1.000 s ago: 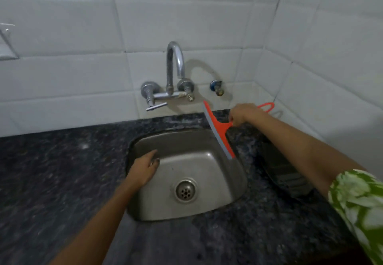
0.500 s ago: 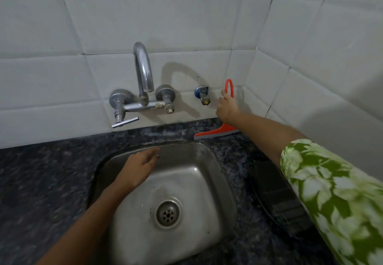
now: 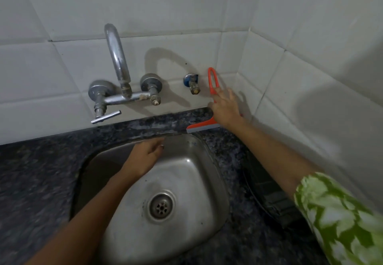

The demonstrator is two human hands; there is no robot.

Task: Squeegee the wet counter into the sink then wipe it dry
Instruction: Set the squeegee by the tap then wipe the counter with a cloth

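An orange squeegee [image 3: 211,81] stands upright at the back of the dark granite counter [image 3: 39,184]. Its grey-edged blade rests on the stone behind the steel sink [image 3: 194,184], and its loop handle leans on the tiled wall. My right hand [image 3: 224,109] is right in front of its stem with the fingers spread, not clasping it. My left hand [image 3: 146,156] lies flat on the sink's back left wall, empty, fingers loosely apart.
A chrome wall faucet [image 3: 117,61] with a lever handle arches over the sink's back left. A small blue valve [image 3: 191,81] sticks out of the wall beside the squeegee. A black ribbed object [image 3: 271,198] lies on the counter right of the sink, by the corner wall.
My right hand carried the squeegee from over the sink to the back wall, stood it upright there, and has now opened its fingers off the handle. The left hand stayed in the sink.
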